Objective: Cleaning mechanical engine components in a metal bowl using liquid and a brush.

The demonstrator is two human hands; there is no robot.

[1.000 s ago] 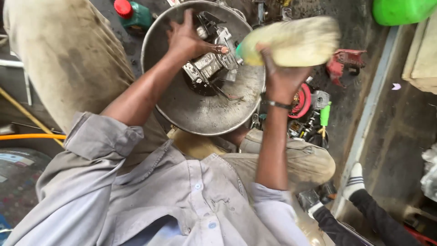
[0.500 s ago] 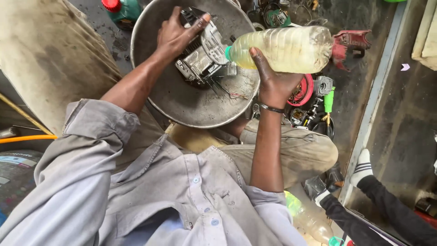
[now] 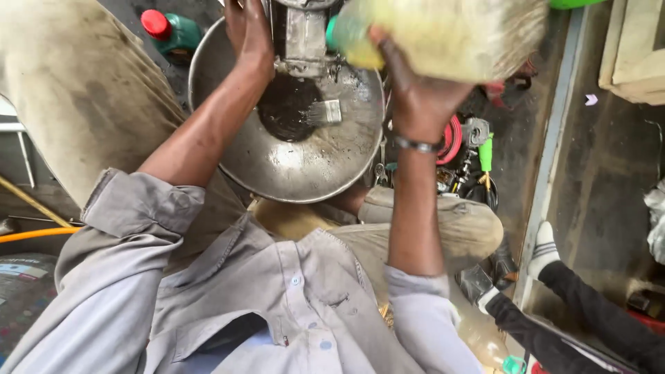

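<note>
A grimy metal engine part (image 3: pixel 299 34) is gripped by the left hand (image 3: pixel 248 31) above the steel basin (image 3: pixel 305 163); beside it, a yellowish plastic bottle (image 3: pixel 450 34) is clasped by the right hand (image 3: pixel 415 90).

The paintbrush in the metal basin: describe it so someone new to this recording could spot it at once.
Find the large round metal basin in front of the person's knees. At its bottom lies a pool of dark oily liquid, under the grey metal engine part gripped by the left hand. The small flat paintbrush lies at the pool's right edge, the only pale-bristled, rectangular-headed thing there.
</note>
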